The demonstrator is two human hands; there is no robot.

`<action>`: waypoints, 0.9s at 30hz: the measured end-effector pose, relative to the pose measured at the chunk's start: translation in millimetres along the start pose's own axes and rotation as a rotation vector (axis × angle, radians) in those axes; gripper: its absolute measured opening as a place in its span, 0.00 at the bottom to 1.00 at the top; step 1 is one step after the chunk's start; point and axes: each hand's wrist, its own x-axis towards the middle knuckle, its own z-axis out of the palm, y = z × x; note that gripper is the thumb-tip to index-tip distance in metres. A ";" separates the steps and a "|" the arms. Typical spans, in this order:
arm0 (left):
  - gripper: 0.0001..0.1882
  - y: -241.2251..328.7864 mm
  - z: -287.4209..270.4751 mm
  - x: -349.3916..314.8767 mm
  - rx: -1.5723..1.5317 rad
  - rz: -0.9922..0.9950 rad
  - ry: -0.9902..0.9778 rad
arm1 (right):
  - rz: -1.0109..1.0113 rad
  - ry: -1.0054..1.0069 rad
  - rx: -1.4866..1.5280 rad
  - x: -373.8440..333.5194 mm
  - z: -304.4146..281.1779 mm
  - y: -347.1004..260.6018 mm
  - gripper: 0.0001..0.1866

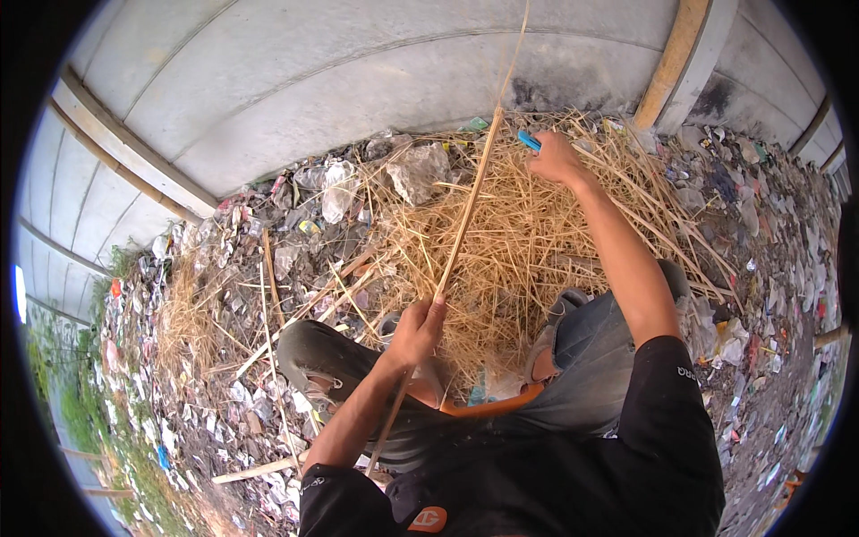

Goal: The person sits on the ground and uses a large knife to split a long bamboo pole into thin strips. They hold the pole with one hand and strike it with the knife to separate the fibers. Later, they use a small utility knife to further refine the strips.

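Observation:
My left hand (418,333) is closed around a long, narrow bamboo strip (471,199). The strip slants from beside my left thigh up through the fist, and a thin sliver bends away from its top towards the wall. Beyond the strip and to its right, my right hand (557,159) grips a small blue tool (529,140). Only one blue end shows past the fingers, so its exact kind cannot be made out. The blue end and the strip are apart. Below both hands lies a heap of pale bamboo shavings (519,242), partly around my feet.
A grey panel wall (358,98) with a wooden post (673,67) stands ahead. Loose bamboo strips (658,210) lie on the heap's right side, others (271,340) to the left. Litter (761,295) covers the ground. An orange edge (492,407) shows between my legs.

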 end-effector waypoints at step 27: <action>0.20 -4.6 16.4 -2.9 0.395 0.232 0.065 | -0.063 0.413 0.090 -4.2 -9.1 -21.9 0.12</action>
